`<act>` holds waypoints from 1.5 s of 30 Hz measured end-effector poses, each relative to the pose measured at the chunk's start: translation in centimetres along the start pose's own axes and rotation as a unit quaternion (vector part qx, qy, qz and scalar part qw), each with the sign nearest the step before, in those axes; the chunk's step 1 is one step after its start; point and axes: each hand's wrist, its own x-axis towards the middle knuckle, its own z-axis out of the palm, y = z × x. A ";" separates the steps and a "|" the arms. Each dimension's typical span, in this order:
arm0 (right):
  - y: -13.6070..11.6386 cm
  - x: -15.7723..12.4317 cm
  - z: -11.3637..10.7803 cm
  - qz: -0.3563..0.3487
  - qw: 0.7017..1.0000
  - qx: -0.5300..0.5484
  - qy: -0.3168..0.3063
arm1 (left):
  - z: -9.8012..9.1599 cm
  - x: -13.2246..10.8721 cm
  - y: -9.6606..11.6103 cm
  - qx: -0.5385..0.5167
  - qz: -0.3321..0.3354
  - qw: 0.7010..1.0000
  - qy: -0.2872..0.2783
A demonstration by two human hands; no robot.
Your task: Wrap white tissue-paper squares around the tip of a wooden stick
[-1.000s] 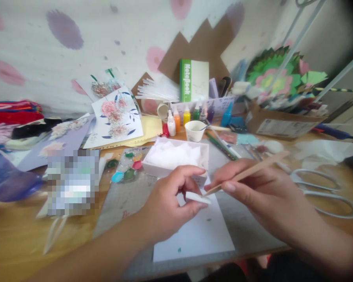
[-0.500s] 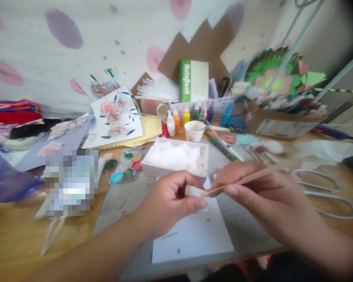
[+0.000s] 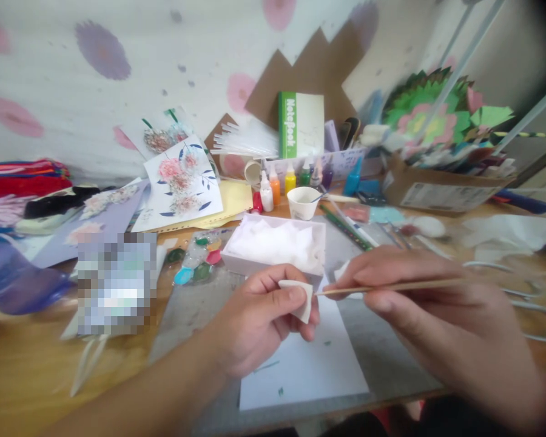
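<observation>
My left hand (image 3: 255, 321) pinches a small folded piece of white, soft-looking paper or cloth (image 3: 305, 308) between thumb and fingers. Held in my right hand (image 3: 450, 321) is a thin wooden stick (image 3: 423, 284), lying nearly level. Its tip points left, close to the white piece; whether the two touch I cannot tell. Below the hands, a white sheet of paper (image 3: 307, 379) with a few small green marks rests on a grey board (image 3: 391, 364). Just beyond them stands a box (image 3: 273, 266) filled with white, tissue-like material.
A white cup (image 3: 303, 205) with a thin tool stands behind the box, near several paint bottles (image 3: 290, 180). Left of the box lie colour blobs on a clear palette (image 3: 198, 258). Scissors (image 3: 539, 318) lie behind my right hand. A cardboard box (image 3: 441, 191) of supplies sits back right.
The white piece has been turned in my left hand, so more of its flat face shows. My right hand has shifted right, and the stick has become more level.
</observation>
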 end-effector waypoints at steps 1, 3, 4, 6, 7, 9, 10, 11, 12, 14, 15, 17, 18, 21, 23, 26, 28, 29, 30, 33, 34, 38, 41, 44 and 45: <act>-0.1 0.0 0.1 -0.003 1.000 -0.001 0.001 | 0.0 -0.1 0.0 -0.009 -0.003 1.000 -0.003; -0.1 0.0 0.1 -0.001 1.000 0.003 0.002 | 0.0 -0.1 0.0 -0.024 -0.006 1.000 -0.006; -0.1 0.0 0.1 0.000 1.000 0.006 0.003 | 0.0 -0.1 -0.1 -0.031 -0.007 0.999 -0.006; -0.1 0.1 0.1 0.001 1.000 0.012 0.009 | 0.0 -0.1 -0.1 -0.042 -0.011 0.999 -0.005; -0.1 0.1 0.1 0.000 1.000 0.015 0.013 | -0.1 -0.1 -0.1 -0.045 -0.011 0.999 -0.006; -0.2 0.1 0.2 0.002 1.000 0.022 0.013 | -0.1 0.0 0.0 -0.049 -0.012 0.999 -0.009; -0.3 0.1 0.2 0.005 1.000 0.026 0.014 | -0.1 0.0 0.0 -0.050 -0.013 0.999 -0.009; -0.3 0.1 0.3 0.012 0.999 0.031 0.013 | -0.1 0.0 0.0 -0.051 -0.013 0.999 -0.010; -0.4 0.1 0.3 0.019 0.999 0.035 0.010 | -0.1 0.0 0.0 -0.051 -0.014 0.999 -0.011; -0.4 0.1 0.3 0.033 0.999 0.041 0.008 | 0.0 -0.1 0.0 -0.051 -0.013 0.999 -0.010; -0.3 0.1 0.3 0.037 0.998 0.044 0.010 | 0.0 -0.1 0.0 -0.051 -0.014 0.999 -0.009; -0.2 0.1 0.4 0.034 0.998 0.049 0.015 | 0.0 -0.2 0.0 -0.050 -0.014 0.999 -0.008; -0.1 0.1 0.4 0.031 0.998 0.051 0.017 | 0.1 -0.2 -0.1 -0.050 -0.015 0.999 -0.006; -0.1 0.1 0.4 0.029 0.998 0.051 0.007 | 0.0 -0.2 -0.1 -0.049 -0.016 0.999 -0.006; -0.2 0.2 0.4 0.029 0.998 0.047 0.001 | 0.0 -0.2 -0.1 -0.048 -0.015 0.999 -0.005; -0.5 0.2 0.3 0.022 0.999 0.041 0.000 | -0.1 0.0 -0.2 -0.039 -0.010 0.999 -0.002; -0.5 0.2 0.3 0.023 0.999 0.030 -0.006 | -0.1 0.0 -0.2 -0.032 -0.006 0.999 -0.001; -0.5 0.2 0.3 0.023 0.999 0.025 -0.010 | -0.1 0.0 -0.2 -0.030 -0.006 1.000 0.001; -0.5 0.2 0.3 0.021 1.000 0.021 -0.011 | -0.1 0.0 -0.2 -0.029 -0.005 1.000 0.004; -0.4 0.1 0.3 0.018 1.000 0.022 0.001 | 0.0 0.0 -0.1 -0.029 -0.006 0.999 0.013; -0.4 0.0 0.2 0.019 1.000 0.025 0.005 | 0.0 0.0 -0.1 -0.030 -0.006 0.999 0.015; -0.4 -0.1 0.1 0.016 0.999 0.031 0.001 | 0.1 0.1 0.0 -0.029 -0.007 0.999 0.014; -0.4 0.0 0.1 0.019 0.999 0.026 -0.007 | 0.1 0.0 -0.1 -0.028 -0.008 0.999 0.017; -0.3 0.1 0.4 0.014 1.000 0.022 -0.005 | 0.1 0.0 -0.1 -0.025 -0.007 1.000 0.014; -0.3 0.2 0.4 0.014 1.000 0.018 -0.006 | 0.1 -0.1 -0.1 -0.022 -0.007 1.000 0.012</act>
